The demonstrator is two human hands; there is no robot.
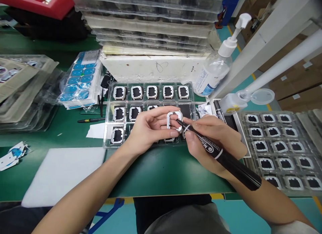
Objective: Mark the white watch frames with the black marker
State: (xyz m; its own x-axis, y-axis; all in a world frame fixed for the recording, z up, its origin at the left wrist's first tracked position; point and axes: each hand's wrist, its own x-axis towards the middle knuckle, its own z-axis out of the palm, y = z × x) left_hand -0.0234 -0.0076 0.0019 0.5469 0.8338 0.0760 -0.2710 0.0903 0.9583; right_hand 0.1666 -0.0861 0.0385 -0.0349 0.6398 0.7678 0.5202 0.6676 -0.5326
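Between the fingers and thumb of my left hand [147, 126] is a small silvery-white square frame [169, 121], held upright above a clear tray. My right hand [213, 138] grips a thick black marker [226, 161]. The marker's dark tip meets or nearly meets the frame's right side; contact is too small to tell. Under both hands lies the clear plastic tray [107, 121], with similar frames, such as this one [137, 92], sitting in its pockets. One pocket [184, 110] at the right of its middle row shows no frame. My hands hide part of the lower rows.
Behind the tray rises a stack of clear trays [151, 26] on a white block [153, 67]. A pump bottle [213, 69] stands behind right. Another filled tray [274, 156] lies at right. White foam [65, 173], a pen [90, 120] and a blue-and-white pack [82, 79] are left.
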